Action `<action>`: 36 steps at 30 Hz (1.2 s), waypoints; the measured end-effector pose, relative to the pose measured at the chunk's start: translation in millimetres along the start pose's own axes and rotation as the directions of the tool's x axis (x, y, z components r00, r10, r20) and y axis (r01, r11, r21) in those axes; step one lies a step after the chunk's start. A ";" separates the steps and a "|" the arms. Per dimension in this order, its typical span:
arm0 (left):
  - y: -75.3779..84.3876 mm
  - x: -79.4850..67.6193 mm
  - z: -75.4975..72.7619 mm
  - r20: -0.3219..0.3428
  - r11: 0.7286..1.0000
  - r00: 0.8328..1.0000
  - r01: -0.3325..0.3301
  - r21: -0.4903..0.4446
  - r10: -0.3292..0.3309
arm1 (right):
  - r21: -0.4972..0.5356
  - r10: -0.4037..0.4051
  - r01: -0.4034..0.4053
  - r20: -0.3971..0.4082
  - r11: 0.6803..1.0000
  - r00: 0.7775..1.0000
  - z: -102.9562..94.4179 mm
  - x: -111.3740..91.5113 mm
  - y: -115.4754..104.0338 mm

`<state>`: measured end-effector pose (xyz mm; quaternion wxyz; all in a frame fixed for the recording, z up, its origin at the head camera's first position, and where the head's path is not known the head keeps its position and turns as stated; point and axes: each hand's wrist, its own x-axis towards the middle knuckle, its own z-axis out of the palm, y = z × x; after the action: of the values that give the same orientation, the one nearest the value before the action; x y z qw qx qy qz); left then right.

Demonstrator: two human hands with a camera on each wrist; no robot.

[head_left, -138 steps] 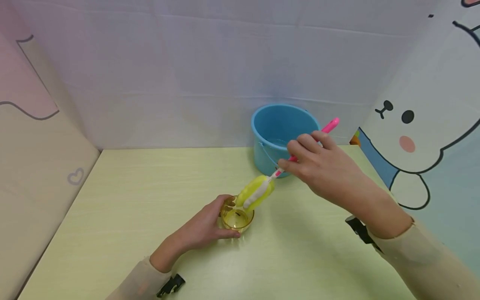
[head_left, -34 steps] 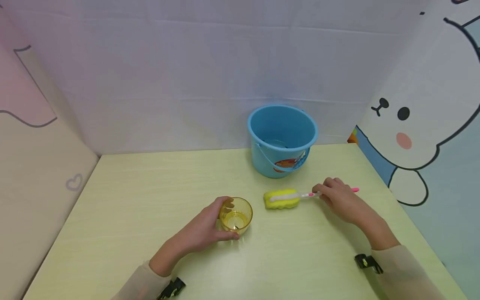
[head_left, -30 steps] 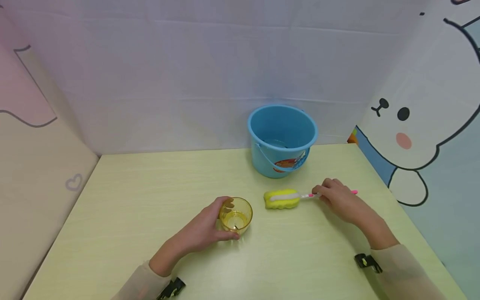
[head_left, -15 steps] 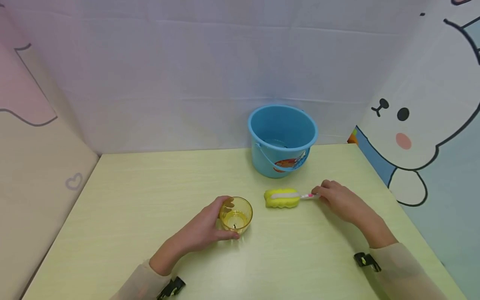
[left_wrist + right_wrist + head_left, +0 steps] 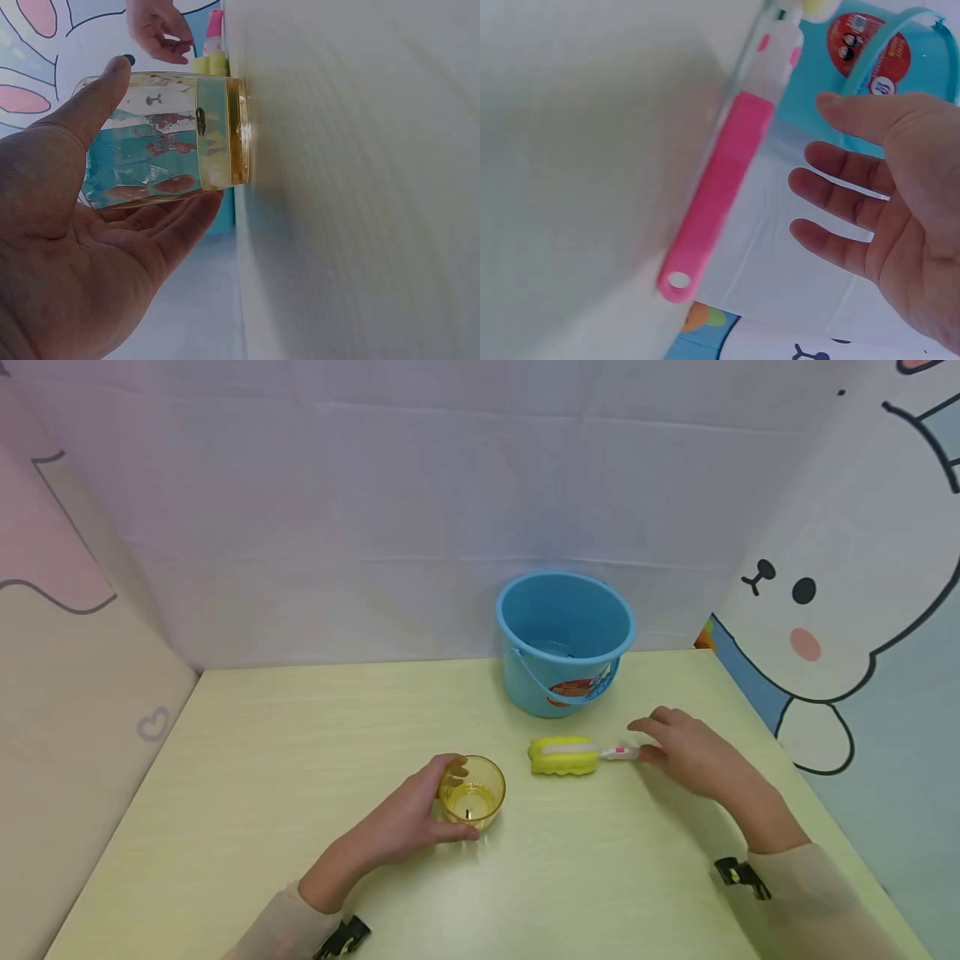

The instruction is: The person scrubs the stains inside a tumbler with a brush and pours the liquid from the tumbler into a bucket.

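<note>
L hand [image 5: 405, 820] grips amber glass [image 5: 474, 793] on desk [image 5: 315, 735]; R hand [image 5: 692, 756], fingers loosely spread, hovers just off yel. sponge brush [image 5: 577, 758], nr blue bucket [image 5: 534, 672].

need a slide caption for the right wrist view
The empty right hand hovers apart from a pink-handled brush lying on the table, blue bucket beyond.

Surfaces, glossy to matt.
Glossy, transparent on cup [image 5: 472, 795]; smooth plastic on pink handle [image 5: 718, 187] and bucket [image 5: 523, 683]; spongy on brush head [image 5: 564, 762]; creased, matt cloth-like on backdrop [image 5: 360, 518].
</note>
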<state>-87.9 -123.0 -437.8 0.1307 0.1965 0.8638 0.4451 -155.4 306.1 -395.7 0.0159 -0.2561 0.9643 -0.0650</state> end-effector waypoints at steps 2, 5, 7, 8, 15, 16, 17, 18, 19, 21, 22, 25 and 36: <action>-0.9 -0.1 0.2 0.000 1.000 1.000 -0.002 0.000 0.002 | -0.006 -0.003 0.003 -0.022 1.000 1.000 -8.1 1.6 0.3; -2.0 -0.3 0.7 0.000 1.000 1.000 -0.005 0.000 0.005 | -0.020 -0.007 0.006 -0.063 1.000 0.998 -20.2 5.0 1.8; -2.4 -0.5 1.1 -0.001 1.000 1.000 -0.005 -0.001 0.005 | -0.031 -0.013 0.011 -0.091 0.999 0.996 -27.6 8.3 3.8; -2.6 -0.5 1.3 -0.001 1.000 1.000 -0.005 0.000 0.005 | -0.033 -0.012 0.009 -0.105 0.999 0.994 -31.5 9.7 4.4; -2.1 -0.5 1.8 -0.006 1.000 1.000 -0.009 0.002 0.009 | 0.070 0.093 -0.080 -0.215 0.994 0.972 -54.3 22.1 3.0; -2.0 -0.5 1.7 -0.006 1.000 1.000 -0.008 0.001 0.008 | 0.099 0.110 -0.088 -0.234 0.991 0.966 -56.6 23.8 2.6; -1.8 -0.5 1.7 -0.006 1.000 1.000 -0.006 0.002 0.006 | 0.132 0.121 -0.090 -0.250 0.987 0.961 -58.8 25.7 2.3; -1.8 -0.5 1.7 -0.006 1.000 1.000 -0.006 0.001 0.006 | 0.162 0.131 -0.090 -0.267 0.983 0.955 -60.6 27.8 2.1; -1.7 -0.6 1.7 -0.006 1.000 1.000 -0.006 0.000 0.006 | 0.193 0.146 -0.093 -0.280 0.977 0.949 -62.5 29.9 1.9; -1.5 -0.7 1.8 -0.005 1.000 1.000 -0.005 -0.003 0.004 | 0.248 0.167 -0.092 -0.303 0.964 0.938 -65.9 35.3 2.3; -1.5 -0.8 1.8 -0.005 1.000 1.000 -0.004 -0.003 0.004 | 0.269 0.179 -0.093 -0.314 0.958 0.932 -67.6 38.0 2.4; -1.1 -1.0 1.5 -0.005 1.000 1.000 -0.004 -0.002 0.004 | 0.331 0.238 -0.127 -0.320 0.935 0.917 -73.5 46.3 1.6; -1.2 -0.5 0.3 -0.005 1.000 1.000 -0.002 0.011 0.002 | 0.733 0.462 -0.262 -0.081 0.628 0.883 -96.1 80.4 2.7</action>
<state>-87.6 -123.7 -438.9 0.1273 0.1970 0.8663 0.4410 -232.6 279.9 -300.5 -0.0022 -0.0186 0.8901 -0.4554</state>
